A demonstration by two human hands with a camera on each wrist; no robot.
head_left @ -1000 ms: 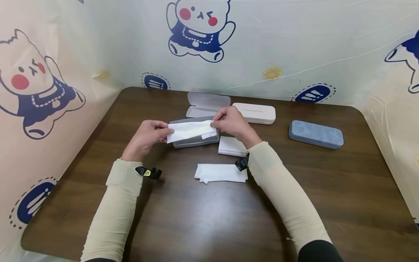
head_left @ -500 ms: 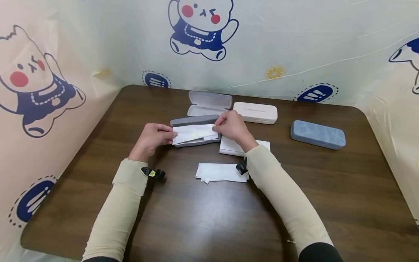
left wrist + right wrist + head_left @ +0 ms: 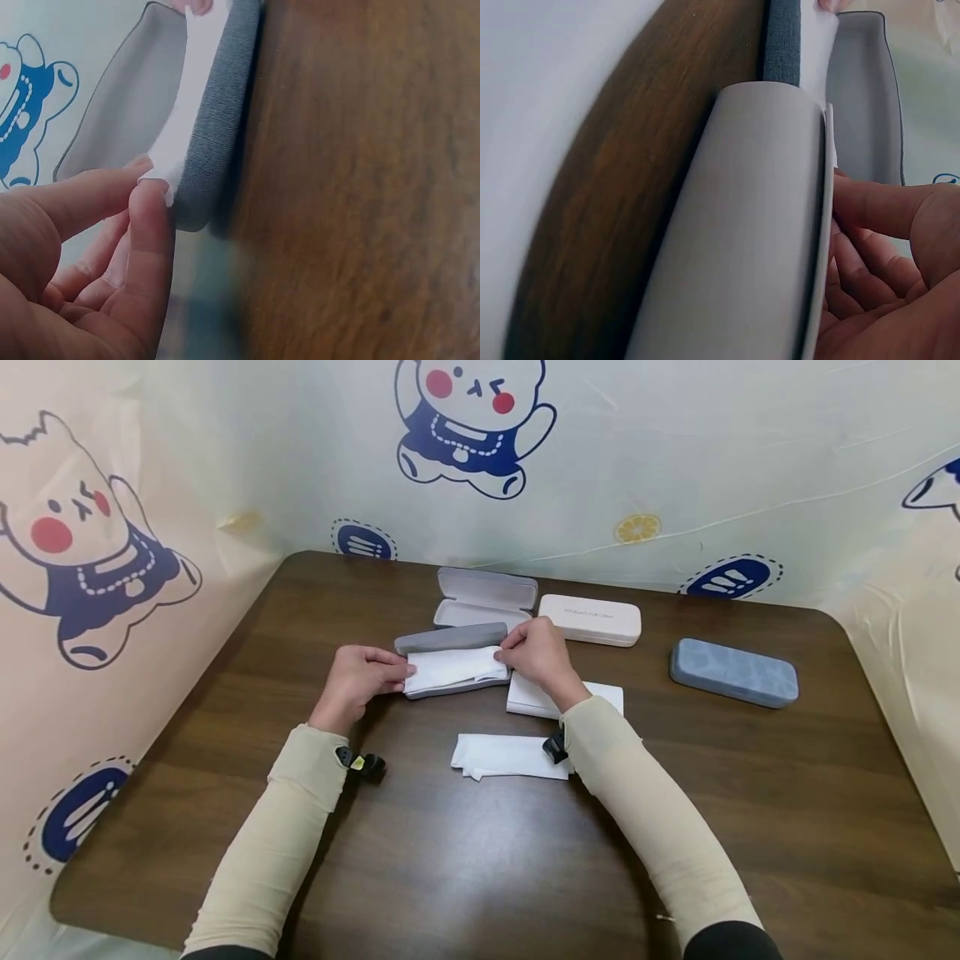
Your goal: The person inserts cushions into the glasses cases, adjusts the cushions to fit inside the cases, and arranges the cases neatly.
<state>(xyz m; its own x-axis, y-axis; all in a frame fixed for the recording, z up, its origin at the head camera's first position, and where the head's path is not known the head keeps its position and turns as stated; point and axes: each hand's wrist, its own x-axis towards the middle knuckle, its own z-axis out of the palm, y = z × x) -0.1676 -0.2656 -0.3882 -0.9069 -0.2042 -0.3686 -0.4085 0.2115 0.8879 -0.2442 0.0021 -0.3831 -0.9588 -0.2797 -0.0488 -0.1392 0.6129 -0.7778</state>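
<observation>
A folded white cloth (image 3: 453,668) lies stretched over the lower half of an open grey glasses case (image 3: 450,637), whose lid stands up behind it. My left hand (image 3: 358,681) pinches the cloth's left end between thumb and fingers; the left wrist view shows this grip close beside the case's fabric side (image 3: 221,127). At the other end, my right hand (image 3: 542,653) pinches the cloth's right corner. In the right wrist view a white case (image 3: 735,225) stands in front of that hand and hides its fingertips.
Behind the grey case lies a second open case, pale grey (image 3: 487,583), beside a shut white case (image 3: 588,618). A blue case (image 3: 733,672) is at the right. Another folded white cloth (image 3: 502,756) lies nearer, partly under the right wrist's camera.
Both hands have lowered the cloth and shifted it slightly right, from in front of the grey case down into its lower half. The view has tilted slightly.
</observation>
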